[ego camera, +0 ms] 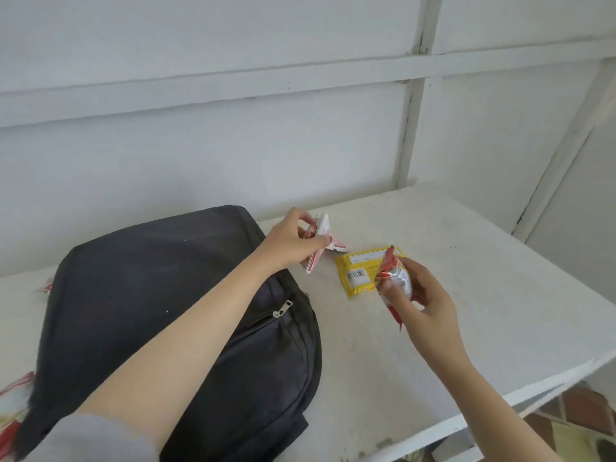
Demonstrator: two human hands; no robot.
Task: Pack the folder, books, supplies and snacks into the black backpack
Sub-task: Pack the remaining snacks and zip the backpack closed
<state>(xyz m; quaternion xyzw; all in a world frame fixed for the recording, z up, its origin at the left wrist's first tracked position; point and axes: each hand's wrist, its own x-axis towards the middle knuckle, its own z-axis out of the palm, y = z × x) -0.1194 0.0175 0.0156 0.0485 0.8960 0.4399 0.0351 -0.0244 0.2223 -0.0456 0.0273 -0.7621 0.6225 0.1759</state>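
The black backpack [160, 295] lies flat on the white table [483, 278], its zipper pull near the middle. Just past the bag's right edge, my left hand [293, 241] grips a white and red snack packet [325, 235], held a little above the table. My right hand [423, 301] holds a red and silver snack packet [393, 278] by its middle, lifted over the table. Flat between the two hands rests a yellow snack packet [361, 270] with a barcode label, partly covered by the red packet.
A white panelled wall stands close behind the table. The table's front edge runs diagonally at lower right, with brick floor [583, 415] below it. Red and white items [15, 395] stick out from under the backpack at the left.
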